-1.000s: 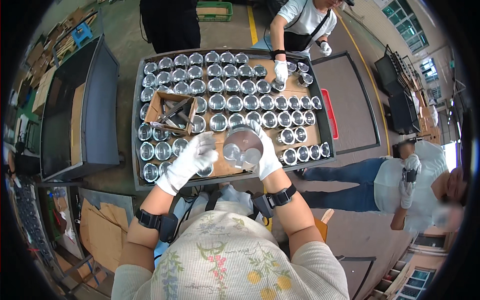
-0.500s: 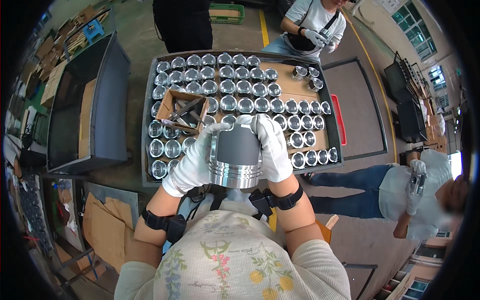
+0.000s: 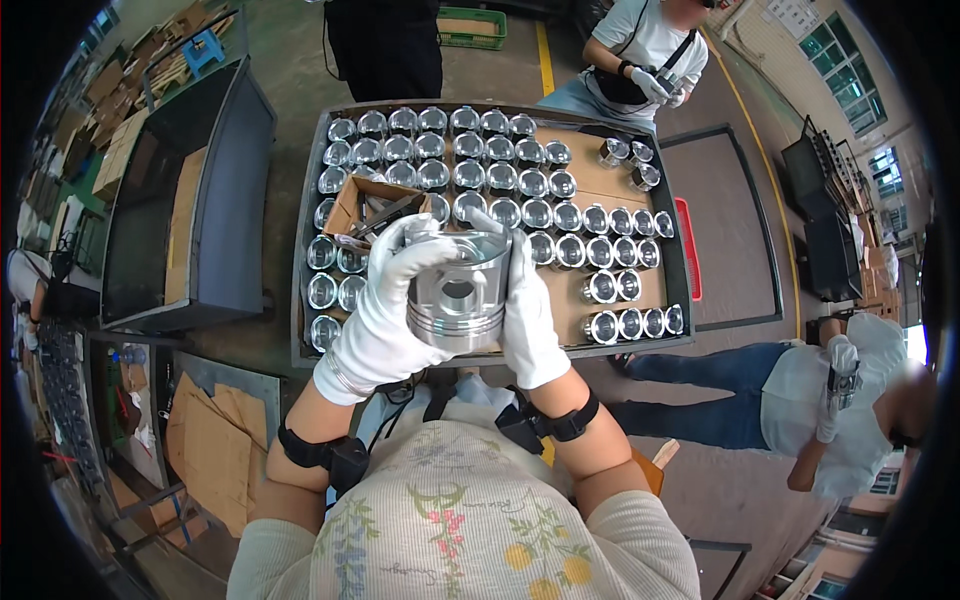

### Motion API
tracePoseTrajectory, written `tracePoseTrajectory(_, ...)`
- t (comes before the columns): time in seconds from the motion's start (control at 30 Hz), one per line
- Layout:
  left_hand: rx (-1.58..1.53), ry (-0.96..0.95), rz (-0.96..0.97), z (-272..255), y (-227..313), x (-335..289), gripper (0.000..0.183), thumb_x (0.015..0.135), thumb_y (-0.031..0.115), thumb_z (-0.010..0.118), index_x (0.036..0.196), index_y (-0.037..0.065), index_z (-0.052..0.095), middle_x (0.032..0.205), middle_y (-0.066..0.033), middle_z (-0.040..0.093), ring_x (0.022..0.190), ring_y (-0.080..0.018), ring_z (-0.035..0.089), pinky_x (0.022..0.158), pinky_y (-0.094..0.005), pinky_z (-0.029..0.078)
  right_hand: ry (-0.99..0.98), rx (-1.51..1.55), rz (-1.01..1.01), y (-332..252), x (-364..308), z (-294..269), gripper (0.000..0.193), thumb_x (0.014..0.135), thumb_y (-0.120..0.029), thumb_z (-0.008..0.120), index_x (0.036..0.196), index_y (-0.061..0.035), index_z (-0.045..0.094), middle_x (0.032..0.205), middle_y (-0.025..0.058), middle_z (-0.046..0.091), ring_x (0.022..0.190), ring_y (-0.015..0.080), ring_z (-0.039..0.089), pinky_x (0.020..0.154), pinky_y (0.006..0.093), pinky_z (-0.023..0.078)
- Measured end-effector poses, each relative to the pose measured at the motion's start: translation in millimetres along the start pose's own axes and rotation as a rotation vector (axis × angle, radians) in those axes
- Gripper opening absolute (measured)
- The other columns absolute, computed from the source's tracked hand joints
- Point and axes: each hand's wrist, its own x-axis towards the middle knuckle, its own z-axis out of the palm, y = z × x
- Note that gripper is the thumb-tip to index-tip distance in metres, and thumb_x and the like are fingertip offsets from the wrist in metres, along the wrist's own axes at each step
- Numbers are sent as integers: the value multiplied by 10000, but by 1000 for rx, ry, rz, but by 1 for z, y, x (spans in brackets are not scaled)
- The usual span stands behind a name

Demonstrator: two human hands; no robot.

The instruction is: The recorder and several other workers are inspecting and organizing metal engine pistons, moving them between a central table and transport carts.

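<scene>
A shiny metal piston (image 3: pixel 456 310) is held up in front of me between my two white-gloved hands. Its pin hole faces me and its ring grooves run round the lower end. My left hand (image 3: pixel 390 305) wraps its left side, fingers over the upper rim. Flat against the right side presses my right hand (image 3: pixel 529 315), with part of its fingers hidden behind the piston. Beyond my hands, rows of similar pistons (image 3: pixel 468 147) stand on a cardboard-lined, dark-framed table (image 3: pixel 588 178). A small cardboard box (image 3: pixel 345 205) with dark tools sits among them, left of centre.
At the left stands a large grey metal bin (image 3: pixel 225 200). A person (image 3: pixel 655 60) across the table and another person (image 3: pixel 830 390) at the right each hold a metal part. A red crate (image 3: pixel 688 250) lies beside the table's right edge; flattened cardboard (image 3: pixel 215 450) leans at lower left.
The piston has been turned, so its pin hole shows where a dark grey skirt faced me before. My left hand has shifted its grip, and the view has swung slightly left.
</scene>
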Motion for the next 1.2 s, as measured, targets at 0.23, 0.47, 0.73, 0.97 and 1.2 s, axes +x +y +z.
tracePoseTrajectory(0.23,192,9,62,6,11,6,1036,525,230,875,1373,98,297,1364,-208,358,1316,-422,278,1084,-460,255,-47,510,209,4,-12,0,581,940,-467,439,1374,-86,373,1303,67,488,1172,149,474,989,311,390)
tracePoseTrajectory(0.47,116,-68,-37,4,-11,4,890,522,205,856,1278,61,407,1288,-170,497,1259,-378,411,1062,-406,331,-75,958,410,3,-9,-6,588,875,-588,459,1133,-67,551,1033,73,624,885,191,623,786,341,534)
tracePoseTrajectory(0.73,172,38,107,5,8,17,740,520,193,852,1134,83,454,1175,-161,554,1121,-369,527,1020,-453,388,-65,924,435,5,-4,-8,498,913,-504,464,1139,-67,546,1048,92,622,894,219,617,774,366,536)
tracePoseTrajectory(0.97,458,145,319,11,-1,16,632,575,167,820,1095,132,461,1247,-141,431,1062,-426,538,945,-541,434,-112,1075,509,-11,-4,4,621,882,-586,440,1256,-92,477,1185,122,553,1067,277,552,876,463,494)
tracePoseTrajectory(1.2,-3,-25,91,12,-7,7,1283,504,228,901,1446,134,33,1391,-209,359,1246,-335,436,1067,-437,307,-148,824,454,-21,2,-7,849,838,-718,334,1393,-76,343,1166,126,556,993,240,574,856,405,495)
